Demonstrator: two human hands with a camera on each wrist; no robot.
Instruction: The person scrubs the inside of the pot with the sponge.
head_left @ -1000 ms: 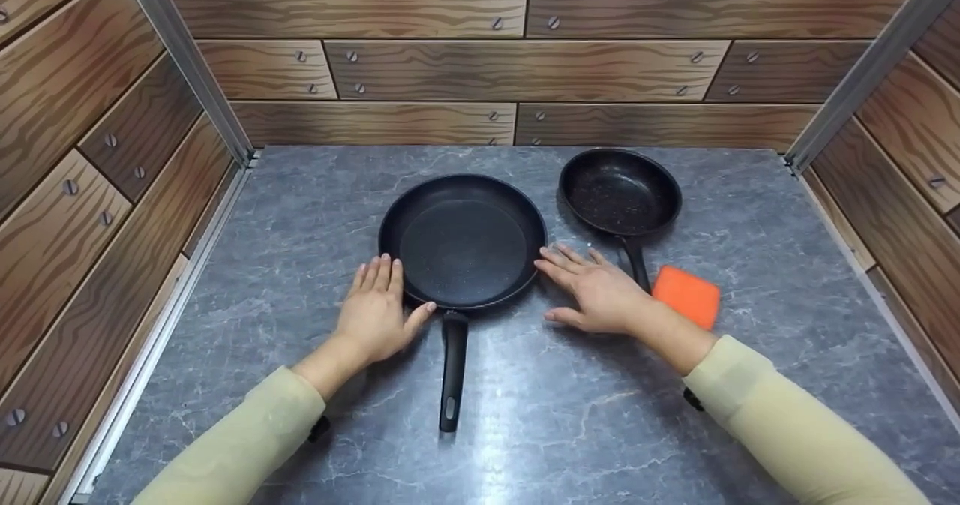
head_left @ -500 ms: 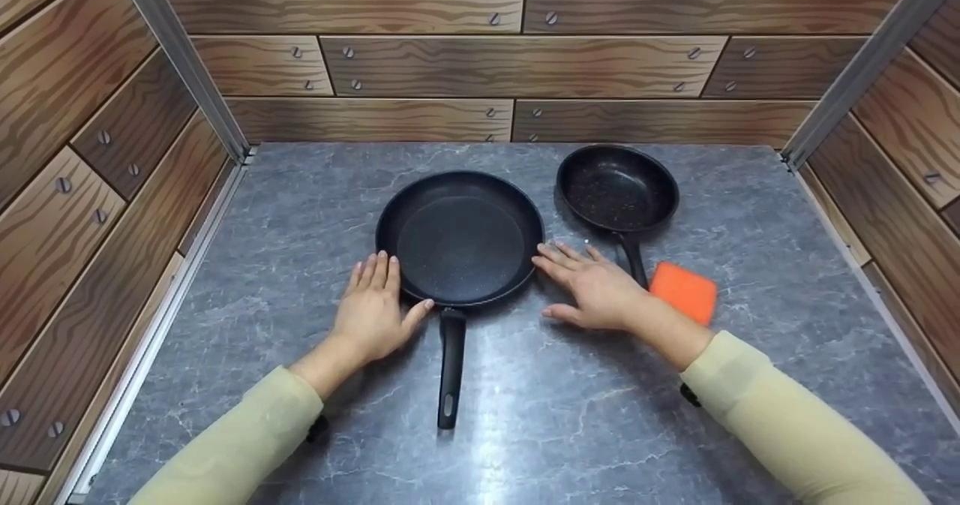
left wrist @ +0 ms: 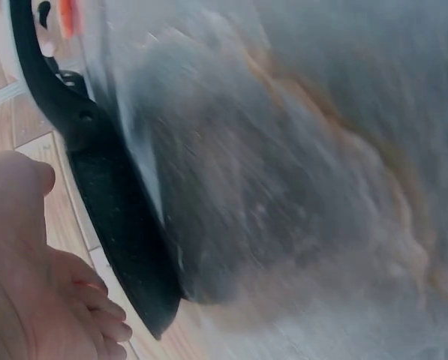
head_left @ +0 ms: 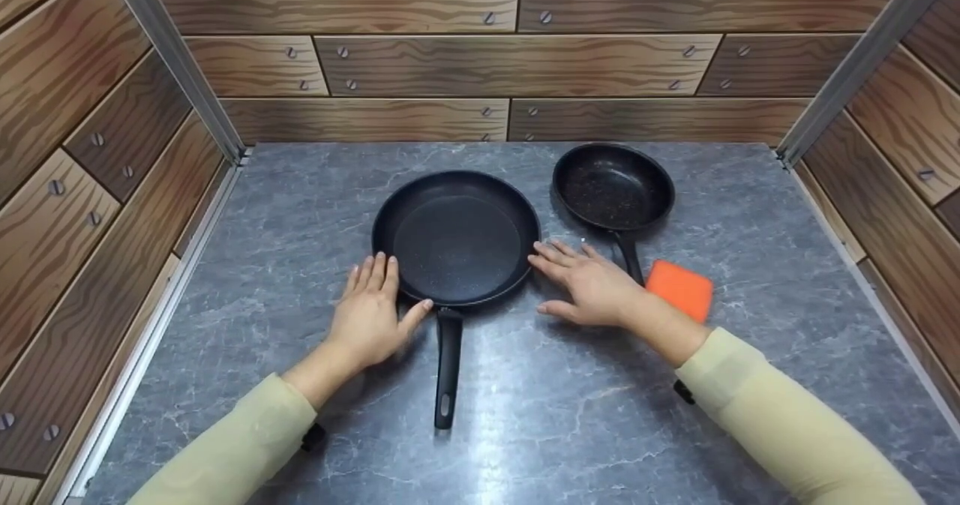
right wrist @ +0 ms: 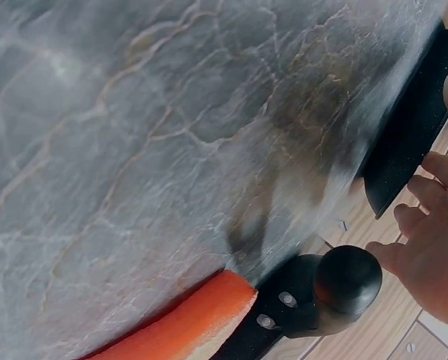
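Note:
A large black frying pan (head_left: 457, 238) sits mid-counter, its handle (head_left: 448, 366) pointing toward me. My left hand (head_left: 373, 302) lies flat on the counter at the pan's left rim, fingers straight, thumb reaching toward the handle's base. My right hand (head_left: 585, 280) lies flat at the right rim, fingertips beside the pan's edge. Neither hand holds anything. In the left wrist view the left hand (left wrist: 28, 285) is next to the pan's rim (left wrist: 118, 225). In the right wrist view the right hand (right wrist: 434, 247) is spread near the pan's edge (right wrist: 419, 135).
A smaller black pan (head_left: 613, 186) stands at the back right, its handle (head_left: 626, 254) running behind my right hand. An orange sponge (head_left: 679, 289) lies beside my right wrist, and the sponge (right wrist: 186, 322) also shows in the right wrist view. Wood-pattern walls enclose the grey marble counter (head_left: 570, 430).
Both hands and both pans keep their places. Only the head view has drifted slightly, so everything sits a little further left and higher.

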